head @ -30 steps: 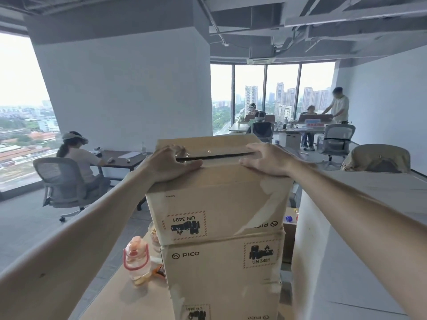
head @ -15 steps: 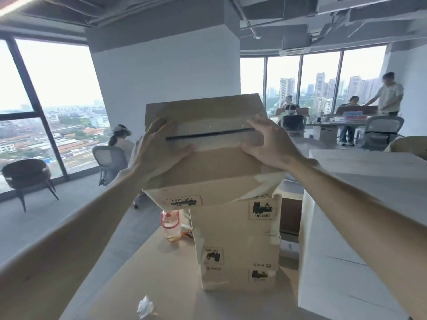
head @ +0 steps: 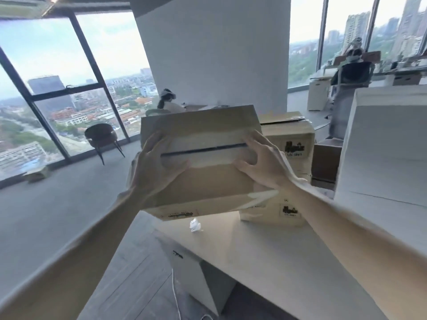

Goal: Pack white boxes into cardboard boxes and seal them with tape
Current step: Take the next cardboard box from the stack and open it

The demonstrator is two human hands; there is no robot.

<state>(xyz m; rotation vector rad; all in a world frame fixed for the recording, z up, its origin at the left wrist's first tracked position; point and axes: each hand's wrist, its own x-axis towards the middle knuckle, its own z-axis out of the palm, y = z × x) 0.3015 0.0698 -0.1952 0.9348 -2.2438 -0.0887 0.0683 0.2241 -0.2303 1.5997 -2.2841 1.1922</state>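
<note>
I hold a brown cardboard box (head: 203, 181) in the air over the table's left end, its top tilted toward me. A dark slit runs along the taped seam on its top. My left hand (head: 157, 169) grips the box at its left edge, fingers spread over the top. My right hand (head: 261, 162) grips the right end, fingers arched with the tips at the seam. Behind it to the right stands a stack of cardboard boxes (head: 288, 144) with printed labels. No white boxes show inside the held box.
A pale table (head: 265, 255) lies below, with a crumpled white scrap (head: 195, 225) near its far edge. A large white box (head: 388, 146) rises at the right. A dark chair (head: 101, 137) stands by the window; people sit at desks beyond a white pillar (head: 215, 54).
The top box has come off the stack and moved left and toward me, tilting. My view has swung left and down, so the stack now sits at the right.
</note>
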